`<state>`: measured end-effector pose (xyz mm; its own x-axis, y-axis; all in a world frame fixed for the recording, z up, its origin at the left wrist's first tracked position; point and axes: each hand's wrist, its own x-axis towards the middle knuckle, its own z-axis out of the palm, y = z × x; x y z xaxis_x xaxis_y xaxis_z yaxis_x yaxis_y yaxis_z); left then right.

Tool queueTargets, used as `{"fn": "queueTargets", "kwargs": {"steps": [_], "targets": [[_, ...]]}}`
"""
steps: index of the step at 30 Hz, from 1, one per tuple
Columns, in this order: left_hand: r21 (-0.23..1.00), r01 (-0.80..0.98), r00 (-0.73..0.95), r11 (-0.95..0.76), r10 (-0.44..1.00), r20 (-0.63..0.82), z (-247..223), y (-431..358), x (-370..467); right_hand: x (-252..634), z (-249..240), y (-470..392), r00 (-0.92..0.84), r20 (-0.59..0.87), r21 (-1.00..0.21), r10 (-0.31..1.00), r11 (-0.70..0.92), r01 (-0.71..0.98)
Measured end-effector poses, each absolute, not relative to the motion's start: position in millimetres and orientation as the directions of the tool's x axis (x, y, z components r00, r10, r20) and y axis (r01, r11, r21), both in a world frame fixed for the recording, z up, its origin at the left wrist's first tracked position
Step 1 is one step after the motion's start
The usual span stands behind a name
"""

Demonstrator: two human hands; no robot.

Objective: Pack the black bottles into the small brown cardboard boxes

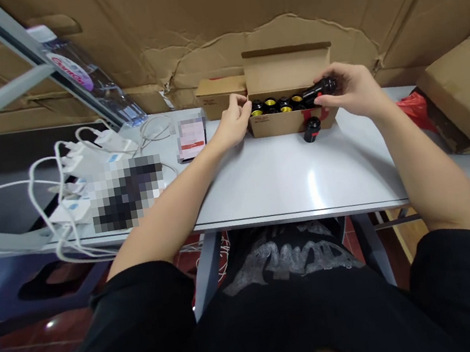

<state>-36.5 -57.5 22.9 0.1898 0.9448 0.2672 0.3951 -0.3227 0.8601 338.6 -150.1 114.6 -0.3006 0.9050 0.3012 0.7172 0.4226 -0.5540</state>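
Note:
An opened cardboard box (pixel 285 124) stands at the back of the white table, its lid flap up. Inside are several black cylinders (pixel 284 104), some showing yellow rings at their tops. My left hand (pixel 235 121) is closed at the box's left end, fingers bent against its edge. Over the right end of the box, my right hand (pixel 353 90) grips a black flashlight-like cylinder (pixel 320 89) between thumb and fingers; the cylinder lies tilted, nearly level. A short black cylinder (pixel 312 129) with a red mark stands on the table against the box's front.
A second cardboard box (pixel 217 96) sits behind my left hand. A phone (pixel 191 138), white chargers with cables (pixel 83 159) and a blurred dark object (pixel 130 196) lie left. A water bottle (pixel 87 74) leans behind the frame. Right are a red bag (pixel 414 110) and larger carton (pixel 467 86).

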Motion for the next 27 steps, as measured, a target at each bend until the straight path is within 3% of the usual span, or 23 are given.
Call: {"fn": "queueTargets", "kwargs": {"steps": [5, 16, 22, 27], "targets": [[0.864, 0.388, 0.197, -0.320, 0.945, 0.261, 19.1, -54.1, -40.4, 337.2, 125.2, -156.0, -0.200, 0.430, -0.617, 0.880, 0.449, 0.647], [0.834, 0.471, 0.177, -0.287, 0.957, 0.229, 21.3, -56.6, -41.7, 340.7, 121.9, -154.1, -0.134, 0.358, -0.552, 0.924, 0.325, 0.768], [0.836, 0.491, 0.143, -0.246, 0.969, 0.201, 28.1, -64.2, -34.9, 337.7, 120.8, -153.6, -0.176, 0.410, -0.504, 0.895, 0.384, 0.774], [0.830, 0.528, 0.115, -0.182, 0.983, 0.142, 39.3, -76.0, -29.3, 341.4, 102.3, -133.8, -0.099, 0.516, -0.649, 0.851, 0.464, 0.603]]}}
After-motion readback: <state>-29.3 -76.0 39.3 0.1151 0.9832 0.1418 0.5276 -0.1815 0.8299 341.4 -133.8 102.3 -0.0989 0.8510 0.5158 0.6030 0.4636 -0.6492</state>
